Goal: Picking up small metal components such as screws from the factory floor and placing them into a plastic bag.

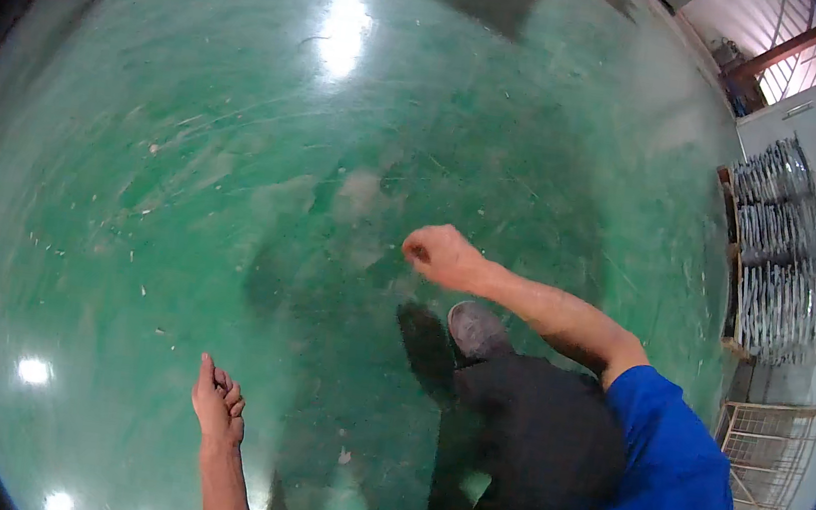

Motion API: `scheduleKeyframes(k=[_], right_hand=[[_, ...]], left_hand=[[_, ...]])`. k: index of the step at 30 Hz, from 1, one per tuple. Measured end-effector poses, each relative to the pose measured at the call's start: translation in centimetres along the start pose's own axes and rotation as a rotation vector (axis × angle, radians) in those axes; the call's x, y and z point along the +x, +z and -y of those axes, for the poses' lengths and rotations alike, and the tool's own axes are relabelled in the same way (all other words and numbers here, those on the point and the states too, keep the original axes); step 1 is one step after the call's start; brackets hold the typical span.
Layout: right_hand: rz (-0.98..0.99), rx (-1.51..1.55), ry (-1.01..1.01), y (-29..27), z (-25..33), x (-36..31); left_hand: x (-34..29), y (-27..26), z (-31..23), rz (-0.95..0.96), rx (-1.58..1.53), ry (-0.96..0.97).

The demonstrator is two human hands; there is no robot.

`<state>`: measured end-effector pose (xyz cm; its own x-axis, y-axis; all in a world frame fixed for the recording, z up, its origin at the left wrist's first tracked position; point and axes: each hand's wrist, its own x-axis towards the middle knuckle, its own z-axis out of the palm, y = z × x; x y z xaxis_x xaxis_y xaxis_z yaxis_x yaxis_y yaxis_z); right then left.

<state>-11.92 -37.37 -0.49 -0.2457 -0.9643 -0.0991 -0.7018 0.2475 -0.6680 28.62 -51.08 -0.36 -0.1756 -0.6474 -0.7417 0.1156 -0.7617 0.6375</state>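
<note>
While the right hand (pixel 444 256) hangs bunched, the left hand (pixel 221 405) curls.

Passage is available over the green floor (pixel 187 159) ahead of both hands and to the left. A further gap runs between the left hand (pixel 220 400) and the right hand (pixel 443 256). On the near side of the right hand, the person's shoe (pixel 478 331) and dark trouser leg (pixel 549 432) obstruct movement. Along the right edge, stacked metallic parts (pixel 781 252) and a wire frame (pixel 772 438) bar passage, well apart from both hands.
</note>
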Motion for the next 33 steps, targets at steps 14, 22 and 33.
scheduleKeyframes(k=[14, 22, 33], right_hand=[[-0.543, -0.433, 0.479, -19.7, -32.2, 13.8], [-0.423, -0.393, 0.587, -22.1, -37.1, 18.8], [-0.515, -0.431, 0.314, -25.7, -40.2, 25.6]], left_hand=[[14.2, 33.4, 7.5, -0.046, 0.866, 0.656], [24.2, 45.8, 5.9, -0.01, 1.133, 0.98], [26.6, 47.4, 6.9, -0.05, 1.177, 1.201]])
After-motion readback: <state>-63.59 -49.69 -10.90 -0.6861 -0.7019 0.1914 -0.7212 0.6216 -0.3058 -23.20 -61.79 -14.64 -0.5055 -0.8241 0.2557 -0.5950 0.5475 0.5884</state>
